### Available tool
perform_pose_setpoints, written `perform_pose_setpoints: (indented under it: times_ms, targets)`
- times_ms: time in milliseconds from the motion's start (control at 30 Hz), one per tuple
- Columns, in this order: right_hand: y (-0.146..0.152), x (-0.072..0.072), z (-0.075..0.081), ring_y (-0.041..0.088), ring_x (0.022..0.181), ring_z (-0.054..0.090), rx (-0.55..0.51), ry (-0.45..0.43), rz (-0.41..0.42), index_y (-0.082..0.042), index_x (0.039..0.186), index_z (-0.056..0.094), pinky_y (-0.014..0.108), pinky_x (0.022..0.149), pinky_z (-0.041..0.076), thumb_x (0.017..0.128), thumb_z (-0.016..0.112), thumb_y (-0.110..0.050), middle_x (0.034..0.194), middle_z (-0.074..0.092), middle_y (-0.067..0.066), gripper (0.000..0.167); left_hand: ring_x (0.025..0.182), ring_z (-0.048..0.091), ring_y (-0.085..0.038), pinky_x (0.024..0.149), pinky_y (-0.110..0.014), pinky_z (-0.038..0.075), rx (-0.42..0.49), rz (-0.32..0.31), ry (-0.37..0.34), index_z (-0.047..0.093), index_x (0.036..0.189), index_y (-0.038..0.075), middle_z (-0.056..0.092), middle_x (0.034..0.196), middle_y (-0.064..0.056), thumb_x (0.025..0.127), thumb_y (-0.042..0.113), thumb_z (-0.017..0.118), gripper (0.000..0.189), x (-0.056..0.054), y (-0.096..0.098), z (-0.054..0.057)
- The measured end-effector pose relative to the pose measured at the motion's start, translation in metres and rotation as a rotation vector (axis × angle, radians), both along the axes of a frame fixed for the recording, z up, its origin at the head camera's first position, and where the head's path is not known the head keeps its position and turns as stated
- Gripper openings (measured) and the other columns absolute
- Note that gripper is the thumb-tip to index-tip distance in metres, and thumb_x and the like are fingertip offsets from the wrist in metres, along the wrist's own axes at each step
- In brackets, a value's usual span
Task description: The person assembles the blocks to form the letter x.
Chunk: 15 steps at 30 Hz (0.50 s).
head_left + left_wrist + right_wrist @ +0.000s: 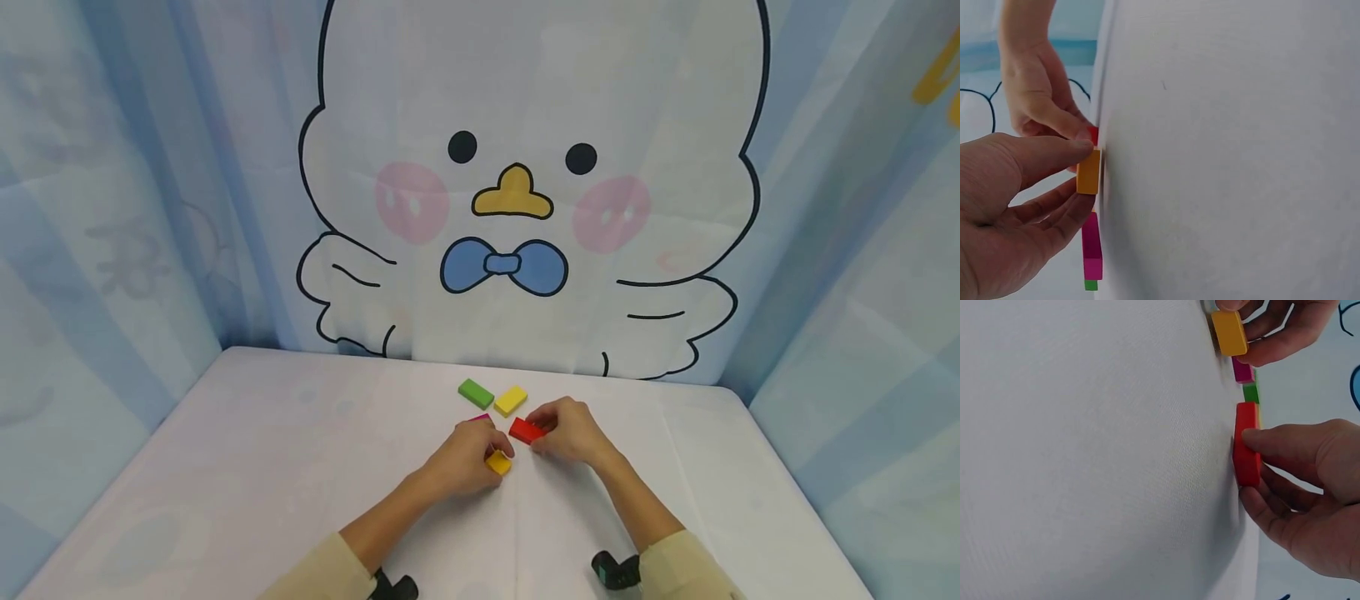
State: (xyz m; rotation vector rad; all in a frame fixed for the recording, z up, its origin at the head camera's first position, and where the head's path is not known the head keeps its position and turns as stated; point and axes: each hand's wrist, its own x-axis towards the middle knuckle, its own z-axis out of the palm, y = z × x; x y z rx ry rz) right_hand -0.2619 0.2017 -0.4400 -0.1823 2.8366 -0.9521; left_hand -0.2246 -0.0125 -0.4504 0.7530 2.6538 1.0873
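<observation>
My left hand (pixel 467 458) pinches an orange-yellow block (pixel 1088 171) between thumb and fingers, low over the white table. In the head view that hand partly hides a magenta block (pixel 480 417); the left wrist view shows more of the magenta block (pixel 1092 247) just beyond the fingers. To the right, my right hand (pixel 572 431) holds a red block (pixel 1247 445) by thumb and fingertips, close to the tabletop. Behind both hands a green block (pixel 476 393) and a yellow block (pixel 511 401) lie on the table, corners near each other.
The white table (pixel 247 467) ends at a curtain (pixel 517 75) printed with a cartoon bird. Blue curtain sides flank it. Black devices show by each wrist, one at the left sleeve (pixel 315 575) and one at the right sleeve (pixel 686 571).
</observation>
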Motion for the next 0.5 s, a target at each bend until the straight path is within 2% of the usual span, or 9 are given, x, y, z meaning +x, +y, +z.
perform_pose_setpoints:
  times_ms: [300,500]
  targets:
    - [0.001,-0.001,-0.001,0.018,0.091,0.061,-0.012,-0.024,-0.009,-0.012,0.115,0.079,0.036,0.086,0.059,0.083,0.086,-0.008,0.098,0.072,0.001,0.033,0.087,0.059,-0.009,0.077,-0.015,0.055,0.004,-0.006,-0.038,0.080,0.104,0.011,0.063,0.092,0.006,0.080,0.006,0.088,0.027,0.013,0.000,0.001]
    - [0.002,-0.002,-0.001,0.018,0.091,0.061,-0.019,-0.032,-0.013,-0.012,0.114,0.079,0.035,0.085,0.058,0.082,0.087,-0.008,0.097,0.072,0.001,0.034,0.085,0.059,-0.007,0.077,-0.015,0.054,0.001,-0.020,-0.018,0.080,0.101,0.012,0.061,0.090,0.007,0.080,0.006,0.088,0.023,0.018,-0.002,-0.001]
